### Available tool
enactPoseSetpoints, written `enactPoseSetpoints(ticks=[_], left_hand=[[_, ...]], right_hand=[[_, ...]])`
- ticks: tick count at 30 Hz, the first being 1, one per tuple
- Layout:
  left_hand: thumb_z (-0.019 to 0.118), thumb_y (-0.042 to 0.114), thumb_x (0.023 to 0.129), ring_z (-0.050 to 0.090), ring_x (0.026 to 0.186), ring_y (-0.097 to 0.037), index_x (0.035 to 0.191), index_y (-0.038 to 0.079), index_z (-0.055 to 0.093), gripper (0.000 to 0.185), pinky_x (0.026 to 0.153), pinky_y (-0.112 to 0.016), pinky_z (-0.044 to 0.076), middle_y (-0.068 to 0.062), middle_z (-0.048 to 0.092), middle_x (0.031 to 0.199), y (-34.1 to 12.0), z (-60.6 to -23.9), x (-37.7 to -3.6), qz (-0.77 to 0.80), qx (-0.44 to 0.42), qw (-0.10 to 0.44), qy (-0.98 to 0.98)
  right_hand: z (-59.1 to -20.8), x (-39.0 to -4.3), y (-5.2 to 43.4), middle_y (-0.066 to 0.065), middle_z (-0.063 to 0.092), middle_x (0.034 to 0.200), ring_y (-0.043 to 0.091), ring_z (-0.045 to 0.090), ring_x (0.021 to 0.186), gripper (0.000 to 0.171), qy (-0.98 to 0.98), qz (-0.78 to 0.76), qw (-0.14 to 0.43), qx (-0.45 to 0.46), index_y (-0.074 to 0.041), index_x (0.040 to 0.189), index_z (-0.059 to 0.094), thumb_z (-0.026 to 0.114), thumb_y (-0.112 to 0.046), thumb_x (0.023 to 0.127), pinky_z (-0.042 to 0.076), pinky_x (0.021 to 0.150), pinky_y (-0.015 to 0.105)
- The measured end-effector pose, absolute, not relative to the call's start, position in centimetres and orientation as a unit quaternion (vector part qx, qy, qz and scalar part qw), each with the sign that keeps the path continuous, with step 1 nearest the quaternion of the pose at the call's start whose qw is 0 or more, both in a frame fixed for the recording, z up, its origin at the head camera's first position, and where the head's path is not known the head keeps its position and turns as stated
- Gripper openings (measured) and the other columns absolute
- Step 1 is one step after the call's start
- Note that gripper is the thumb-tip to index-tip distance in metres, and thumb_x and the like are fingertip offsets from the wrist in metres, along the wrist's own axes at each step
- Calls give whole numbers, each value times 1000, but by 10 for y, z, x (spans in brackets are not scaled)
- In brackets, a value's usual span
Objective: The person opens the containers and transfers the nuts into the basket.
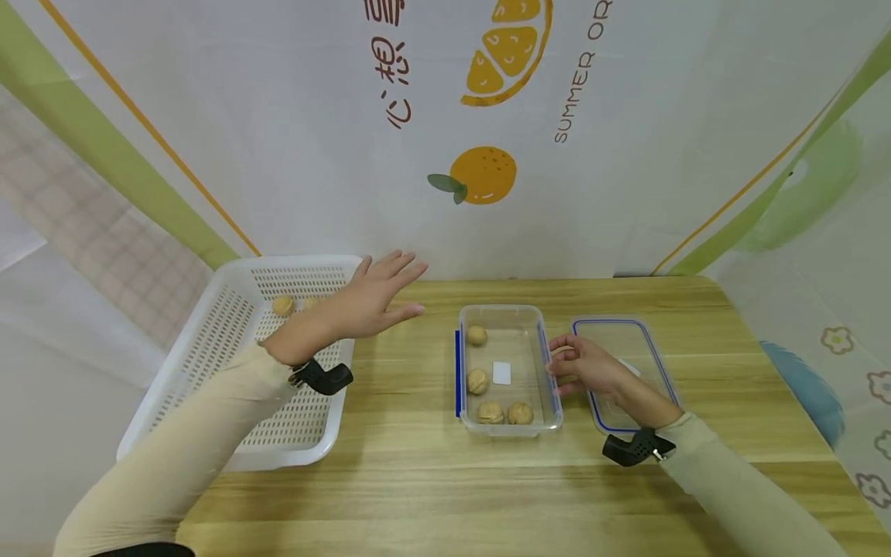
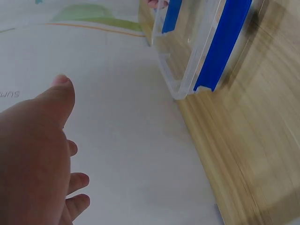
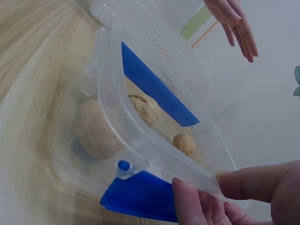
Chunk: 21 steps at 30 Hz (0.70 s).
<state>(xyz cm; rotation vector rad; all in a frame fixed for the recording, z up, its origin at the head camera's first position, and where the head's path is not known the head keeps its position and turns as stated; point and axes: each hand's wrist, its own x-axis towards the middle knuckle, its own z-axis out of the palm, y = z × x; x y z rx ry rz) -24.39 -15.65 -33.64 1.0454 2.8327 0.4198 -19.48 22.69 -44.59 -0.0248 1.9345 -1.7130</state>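
A clear food container with blue side clips sits at the middle of the table. Several walnuts lie inside it, along its left and near sides. My right hand holds the container's right wall; in the right wrist view the thumb is at the rim and the fingers are outside by the blue clip. Held in the air over the right edge of a white basket, my left hand has its fingers spread and nothing in them. Walnuts show in the basket, partly hidden by the left arm.
To the right of the container lies its clear lid with a blue seal, partly covered by my right hand and wrist. A white printed cloth hangs behind the far edge of the wooden table.
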Motion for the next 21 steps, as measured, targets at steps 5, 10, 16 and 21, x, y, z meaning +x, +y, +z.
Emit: enactPoseSetpoints(ticks=[5, 10, 16, 21], left_hand=[[55, 45, 105, 12, 155, -38, 161, 10, 31, 70, 119, -69, 4, -18, 21, 167, -138, -342, -244, 128, 364, 56, 921], [53, 48, 105, 13, 155, -36, 160, 11, 33, 69, 120, -66, 6, -16, 21, 167, -118, -348, -243, 116, 381, 70, 915], [52, 47, 106, 12, 155, -35, 161, 12, 31, 69, 122, -62, 8, -16, 19, 168, -98, -357, -241, 102, 407, 97, 903], [49, 50, 106, 12, 156, -32, 162, 15, 28, 70, 123, -60, 8, -15, 18, 168, -81, -361, -238, 89, 423, 118, 894]], right_hand=[[-446, -195, 227, 5, 57, 96, 13, 60, 82, 45, 721, -636, 276, -9, 10, 136, 34, 59, 1, 100, 62, 69, 31], [-446, -196, 226, 4, 56, 95, 13, 60, 81, 45, 720, -637, 275, -10, 10, 136, 34, 59, 2, 100, 62, 70, 31], [-446, -195, 226, 5, 56, 96, 13, 60, 81, 45, 722, -635, 276, -9, 10, 136, 34, 59, 1, 100, 62, 70, 31], [-446, -196, 225, 5, 57, 97, 13, 60, 83, 45, 724, -633, 273, -6, 11, 137, 33, 59, 1, 100, 62, 70, 31]])
